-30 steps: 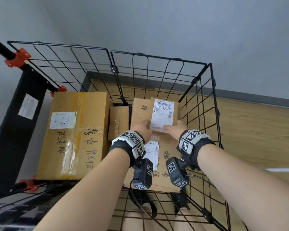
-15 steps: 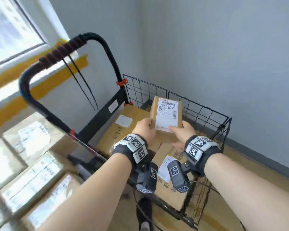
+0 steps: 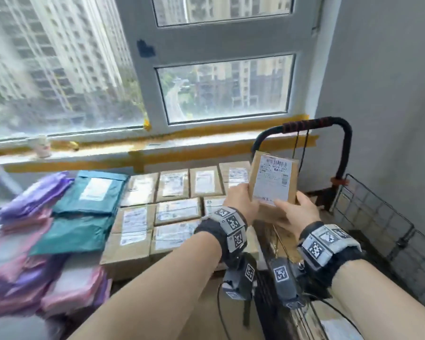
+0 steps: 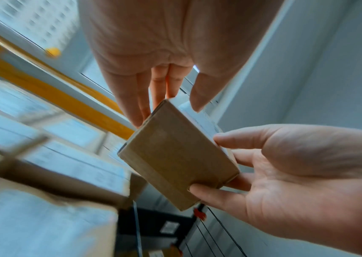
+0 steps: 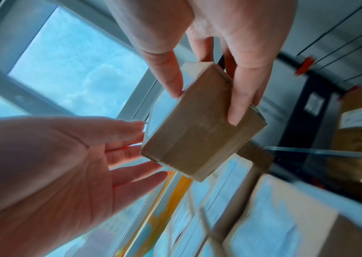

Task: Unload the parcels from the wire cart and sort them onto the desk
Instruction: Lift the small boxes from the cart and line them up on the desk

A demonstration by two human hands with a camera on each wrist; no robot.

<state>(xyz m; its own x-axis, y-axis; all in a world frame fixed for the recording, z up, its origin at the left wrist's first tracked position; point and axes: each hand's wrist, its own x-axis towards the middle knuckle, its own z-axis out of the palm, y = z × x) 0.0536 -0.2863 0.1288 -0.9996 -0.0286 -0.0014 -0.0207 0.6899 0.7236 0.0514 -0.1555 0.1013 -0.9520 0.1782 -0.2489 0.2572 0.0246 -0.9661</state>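
Cardboard parcel point(image 3: 272, 185) with blurred barcode label, left hand point(image 3: 242, 201) and right hand point(image 3: 296, 212) each in pinching grip.

**Brown board, white labels, pastel bags**

The small box point(image 3: 272, 182) I hold is plain kraft brown, with a white label point(image 3: 271, 179) printed in black text and a barcode. The boxes on the table point(image 3: 157, 217) are the same brown, each with a white label. Left of them lie teal mailer bags point(image 3: 88, 197), then purple and pink ones point(image 3: 17, 253). My wristbands point(image 3: 231, 227) are dark grey with white tiles carrying black square-code patterns. The cart handle point(image 3: 312, 125) is black with red-striped wrapping; its clamp point(image 3: 339, 181) is red-orange. Yellow-orange tape point(image 3: 206, 131) runs along the grey window sill.
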